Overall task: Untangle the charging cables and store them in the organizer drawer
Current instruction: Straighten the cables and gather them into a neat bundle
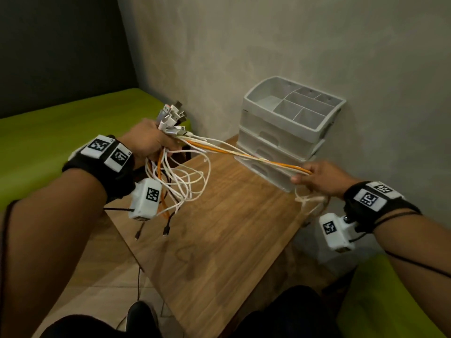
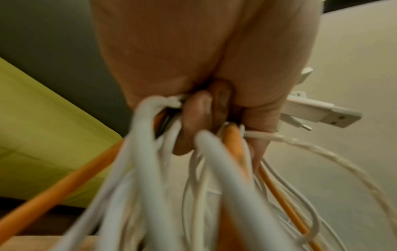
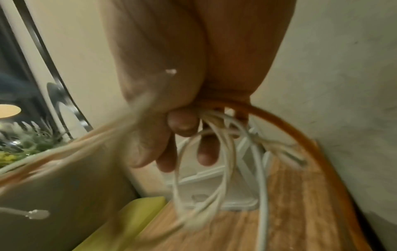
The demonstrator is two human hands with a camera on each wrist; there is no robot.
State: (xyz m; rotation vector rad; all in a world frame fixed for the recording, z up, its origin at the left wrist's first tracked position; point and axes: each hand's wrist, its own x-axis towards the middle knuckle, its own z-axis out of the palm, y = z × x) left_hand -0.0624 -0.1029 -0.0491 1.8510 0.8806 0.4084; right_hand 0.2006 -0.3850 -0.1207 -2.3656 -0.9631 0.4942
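My left hand (image 1: 151, 142) grips a bundle of white and orange charging cables (image 1: 180, 176), raised above the table's left side. Their USB plugs (image 1: 172, 117) stick up out of the fist, and loops hang below it. In the left wrist view the curled fingers (image 2: 193, 122) close round the cables (image 2: 150, 169). A taut bunch of strands (image 1: 244, 153) runs right to my right hand (image 1: 317, 178), which grips it in front of the organizer's pulled-out bottom drawer (image 1: 268, 170). The right wrist view shows the fingers (image 3: 182, 124) curled round white and orange strands (image 3: 225, 152).
The grey organizer (image 1: 290, 118) stands at the back right of the wooden table (image 1: 219, 240), against the wall, with open compartments on top. Green cushions (image 1: 61, 123) lie left and lower right. Tiled floor and a shoe (image 1: 139, 313) show below the table's left edge.
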